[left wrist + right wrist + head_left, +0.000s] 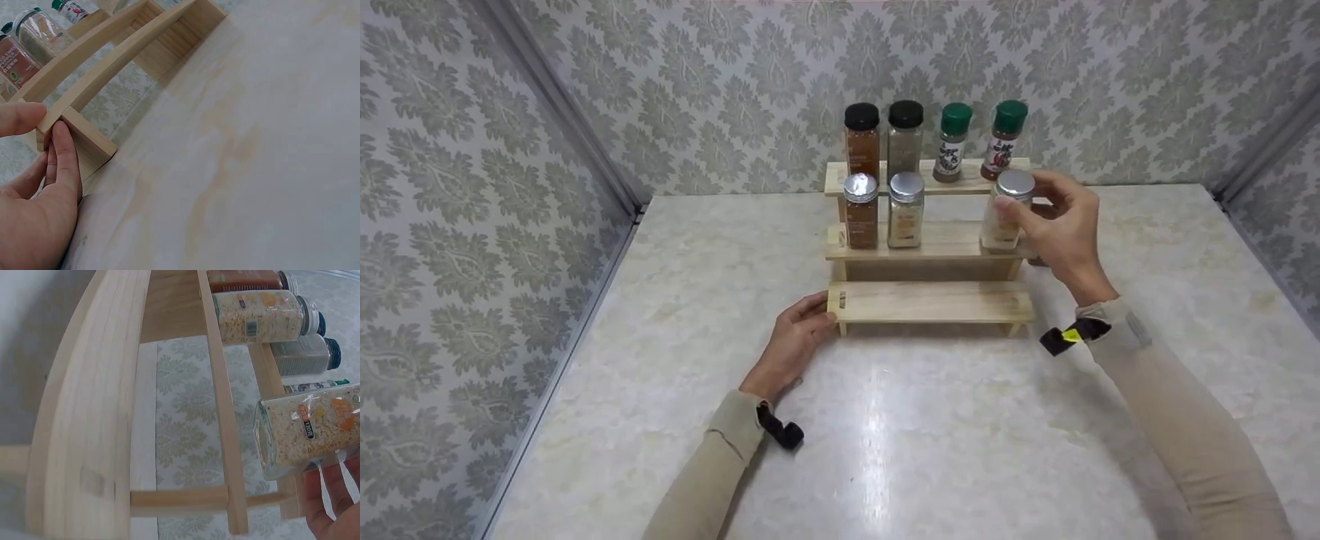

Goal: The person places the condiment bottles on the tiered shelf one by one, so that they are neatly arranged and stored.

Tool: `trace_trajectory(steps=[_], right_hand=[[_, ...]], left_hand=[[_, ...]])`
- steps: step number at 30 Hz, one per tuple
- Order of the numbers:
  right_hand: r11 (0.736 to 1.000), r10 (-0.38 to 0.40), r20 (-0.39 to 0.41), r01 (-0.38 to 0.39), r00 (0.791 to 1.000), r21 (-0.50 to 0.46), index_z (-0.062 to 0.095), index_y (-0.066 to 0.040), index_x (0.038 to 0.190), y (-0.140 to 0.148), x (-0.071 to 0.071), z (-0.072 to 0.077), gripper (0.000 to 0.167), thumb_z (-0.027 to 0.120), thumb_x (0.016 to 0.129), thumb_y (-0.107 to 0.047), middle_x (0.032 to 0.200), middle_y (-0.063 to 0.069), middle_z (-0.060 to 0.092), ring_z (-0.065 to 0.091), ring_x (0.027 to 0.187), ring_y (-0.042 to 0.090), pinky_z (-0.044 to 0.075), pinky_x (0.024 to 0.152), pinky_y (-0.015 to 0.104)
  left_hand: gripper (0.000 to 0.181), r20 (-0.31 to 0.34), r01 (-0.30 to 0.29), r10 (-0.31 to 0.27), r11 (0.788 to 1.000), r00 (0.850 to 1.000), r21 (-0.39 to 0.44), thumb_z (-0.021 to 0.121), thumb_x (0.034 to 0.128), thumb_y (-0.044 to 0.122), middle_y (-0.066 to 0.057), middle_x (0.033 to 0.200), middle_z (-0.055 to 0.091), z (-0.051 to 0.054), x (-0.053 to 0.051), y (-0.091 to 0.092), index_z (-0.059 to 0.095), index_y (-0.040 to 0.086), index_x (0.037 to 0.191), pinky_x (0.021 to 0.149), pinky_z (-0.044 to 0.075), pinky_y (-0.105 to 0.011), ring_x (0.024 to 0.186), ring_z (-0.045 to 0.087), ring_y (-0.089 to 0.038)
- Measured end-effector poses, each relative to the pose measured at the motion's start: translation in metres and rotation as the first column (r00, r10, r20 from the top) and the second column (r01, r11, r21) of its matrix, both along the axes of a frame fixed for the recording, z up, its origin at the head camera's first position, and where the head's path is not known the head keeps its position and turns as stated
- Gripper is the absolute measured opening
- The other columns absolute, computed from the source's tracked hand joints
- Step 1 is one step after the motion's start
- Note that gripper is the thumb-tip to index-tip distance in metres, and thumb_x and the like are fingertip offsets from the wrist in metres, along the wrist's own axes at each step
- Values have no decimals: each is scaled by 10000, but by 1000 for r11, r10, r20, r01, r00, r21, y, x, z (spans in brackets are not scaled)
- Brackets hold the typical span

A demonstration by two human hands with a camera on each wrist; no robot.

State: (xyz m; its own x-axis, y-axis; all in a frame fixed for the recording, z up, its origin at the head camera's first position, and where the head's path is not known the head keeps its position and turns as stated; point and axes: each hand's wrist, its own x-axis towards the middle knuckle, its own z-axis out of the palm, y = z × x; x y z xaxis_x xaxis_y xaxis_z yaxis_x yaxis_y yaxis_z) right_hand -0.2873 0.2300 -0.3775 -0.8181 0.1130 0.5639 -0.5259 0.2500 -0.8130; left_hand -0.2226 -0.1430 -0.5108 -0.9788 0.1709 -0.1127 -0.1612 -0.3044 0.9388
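Observation:
A three-tier wooden rack (930, 304) stands on the table. My left hand (795, 337) pinches the left end of its lowest board, thumb above and fingers beneath in the left wrist view. At the right end of the middle tier, my right hand (1065, 225) grips a glass spice jar (1003, 225) with a silver lid and pale granules inside. In the right wrist view a gap shows between this jar's base (264, 441) and the board. Two more silver-lidded jars stand on the middle tier's left half, one reddish-brown (862, 217) and one pale (906, 217).
On the top tier are two black-capped jars (904, 146) at left and two smaller green-capped bottles (950, 150) towards the right. Patterned wall panels (780, 97) rise behind the table (697, 255) and at both sides.

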Motion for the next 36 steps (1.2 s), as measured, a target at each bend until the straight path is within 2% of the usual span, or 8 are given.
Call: trace_trajectory(steps=[5,12,21,25,30,36], right_hand=[[1000,12,-10,-12,1000,-12,761,15,1234,-17,-2,3,388,872,866,-38,1075,-69,748,687,944,119,583,795,207],[1000,20,-3,-20,1000,-11,729,83,1243,-42,14,19,406,856,881,-48,1033,-142,722,683,936,83,565,808,188],[1000,2,1,-2,1000,20,738,25,1258,-49,-9,-2,407,870,885,-69,1071,-129,704,691,976,107,583,828,197],[999,43,11,-43,999,-4,748,0,1253,-54,-12,-5,419,892,870,-86,1106,-68,709,702,994,135,614,842,238],[998,58,34,-58,998,1,746,-29,1284,-60,-13,-6,456,907,866,-117,1167,1,720,702,1025,139,622,856,243],[995,103,23,-102,994,-8,753,-41,1282,-64,-13,-7,433,897,884,-133,1167,-1,732,716,1052,153,616,892,252]], left_hand=[[582,5,17,-16,1000,1000,-22,621,1023,38,-218,1524,511,2,-2,-2,441,-39,1571,1104,515,-304,1370,557,-270],[590,11,24,-24,999,1000,-33,625,1028,45,-228,1547,491,3,-3,-2,431,-34,1579,1134,500,-321,1410,528,-296],[603,14,13,-12,999,1000,-42,630,1024,48,-231,1571,485,2,-1,-2,426,-33,1586,1183,472,-360,1445,511,-311],[602,15,7,-6,999,1000,-50,627,1026,51,-232,1576,484,3,-1,-1,425,-31,1588,1200,460,-385,1456,507,-322],[597,12,11,-10,998,1000,-62,626,1029,58,-226,1580,484,2,-1,-1,432,-25,1587,1209,455,-382,1466,500,-318],[589,4,15,-15,999,1000,-36,630,1011,50,-210,1532,516,-1,-1,-1,450,-32,1566,1171,476,-348,1376,560,-270]])
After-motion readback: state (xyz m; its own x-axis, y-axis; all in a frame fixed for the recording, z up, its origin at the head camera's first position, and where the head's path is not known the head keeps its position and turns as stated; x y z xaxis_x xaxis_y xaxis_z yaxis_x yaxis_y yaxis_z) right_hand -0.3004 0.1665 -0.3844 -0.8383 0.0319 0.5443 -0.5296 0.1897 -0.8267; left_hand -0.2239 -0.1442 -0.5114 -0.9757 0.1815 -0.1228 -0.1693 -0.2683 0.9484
